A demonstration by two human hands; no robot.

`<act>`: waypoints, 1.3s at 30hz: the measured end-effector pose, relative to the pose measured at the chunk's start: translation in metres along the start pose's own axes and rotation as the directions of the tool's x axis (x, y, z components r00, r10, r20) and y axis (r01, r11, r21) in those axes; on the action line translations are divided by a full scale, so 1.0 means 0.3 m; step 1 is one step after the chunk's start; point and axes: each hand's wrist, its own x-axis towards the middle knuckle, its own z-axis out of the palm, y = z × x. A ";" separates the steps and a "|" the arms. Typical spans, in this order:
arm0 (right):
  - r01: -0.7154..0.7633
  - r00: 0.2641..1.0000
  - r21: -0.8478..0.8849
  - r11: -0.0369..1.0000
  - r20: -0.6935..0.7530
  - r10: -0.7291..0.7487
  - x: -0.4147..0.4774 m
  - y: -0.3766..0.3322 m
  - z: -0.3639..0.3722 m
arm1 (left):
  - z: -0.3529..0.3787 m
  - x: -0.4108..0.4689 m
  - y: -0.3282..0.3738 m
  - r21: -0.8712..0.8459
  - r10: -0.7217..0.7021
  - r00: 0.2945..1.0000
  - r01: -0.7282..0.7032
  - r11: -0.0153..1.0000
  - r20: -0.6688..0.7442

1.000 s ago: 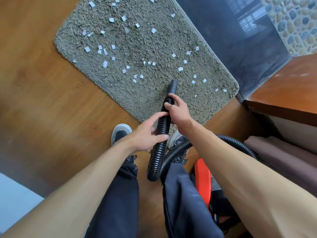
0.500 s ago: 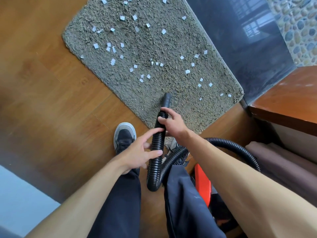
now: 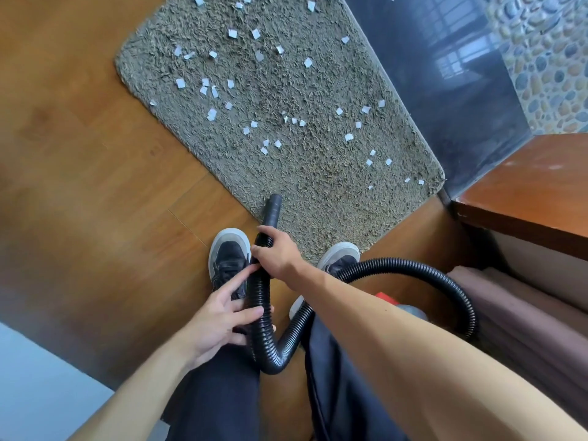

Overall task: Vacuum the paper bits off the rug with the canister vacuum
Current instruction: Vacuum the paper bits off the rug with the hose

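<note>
Rug (image 3: 318, 192) bits (image 3: 349, 137) lie beyond the nozzle (image 3: 273, 208) at its near edge, table (image 3: 534, 192) close right; right hand (image 3: 280, 256) grips hose (image 3: 259, 300), left hand (image 3: 219, 319) touches it straight-fingered.

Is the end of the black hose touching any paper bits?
No, the hose end sits at the near edge of the rug, with the nearest paper bits lying apart from it.

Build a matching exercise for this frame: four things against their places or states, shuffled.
1 right hand
2 left hand
3 nozzle
4 paper bits

A scattered across the rug
B grips the hose just behind the nozzle
C tip over the rug's near edge
D fingers spread against the hose, lower down

Pairs: 1-B, 2-D, 3-C, 4-A
</note>
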 end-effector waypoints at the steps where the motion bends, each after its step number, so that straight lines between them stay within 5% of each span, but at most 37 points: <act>1: -0.010 1.000 -0.010 1.000 0.019 0.010 -0.003 -0.005 0.006 | -0.007 -0.007 -0.006 -0.014 -0.002 1.000 0.003 1.000 0.005; 6: -0.046 0.987 -0.082 0.996 0.149 0.058 0.001 -0.038 0.036 | -0.027 -0.032 -0.041 -0.081 0.008 1.000 -0.008 0.997 0.002; 13: 0.116 0.982 -0.178 0.977 0.171 -0.085 0.021 -0.093 0.052 | -0.026 -0.038 -0.028 -0.154 0.071 0.996 -0.078 0.985 -0.052; 30: 0.085 0.996 0.223 0.971 0.009 -0.089 0.020 0.063 -0.111 | 0.091 0.042 0.076 0.190 0.045 0.998 -0.051 0.980 0.035; 39: 0.159 0.978 0.066 0.985 0.126 -0.166 0.075 -0.030 -0.022 | 0.022 0.011 0.060 0.107 0.080 0.995 -0.073 0.992 -0.055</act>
